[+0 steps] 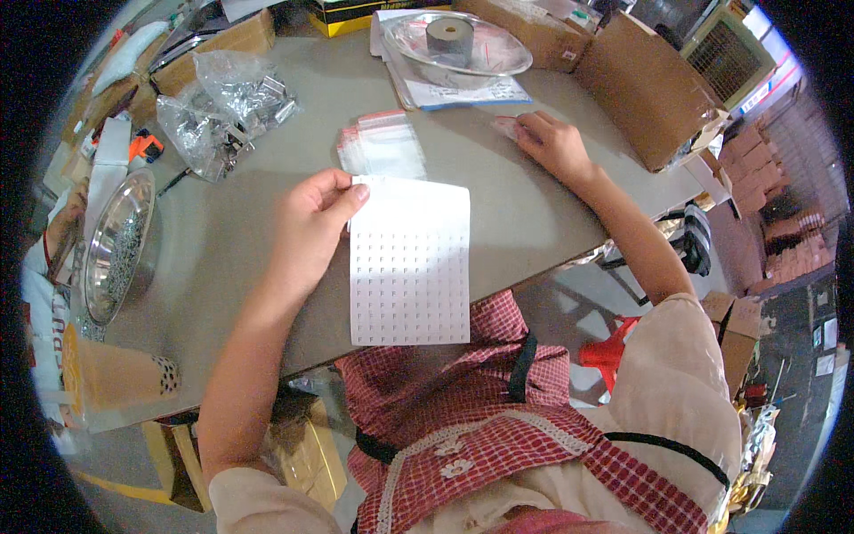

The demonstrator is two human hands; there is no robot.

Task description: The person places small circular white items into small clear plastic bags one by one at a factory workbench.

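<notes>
My left hand (309, 222) pinches the upper left corner of a white sticker sheet (411, 267) between thumb and fingers. Rows of small printed marks cover the sheet's lower part, and its bottom hangs past the table's near edge. Just beyond it lies a stack of small clear zip bags (382, 147) with red strips along their tops. Further right, my right hand (559, 149) rests low over the table, its fingers closed on a small zip bag (507, 126) with a red strip. The fingers partly hide that bag.
On the left stand a metal bowl of small metal parts (120, 249), a clear bag of metal pieces (227, 111) and a drink cup (124, 369). A steel bowl (405, 55) holding a grey roll (449, 40) sits on papers at the back. A cardboard box (654, 93) borders the right.
</notes>
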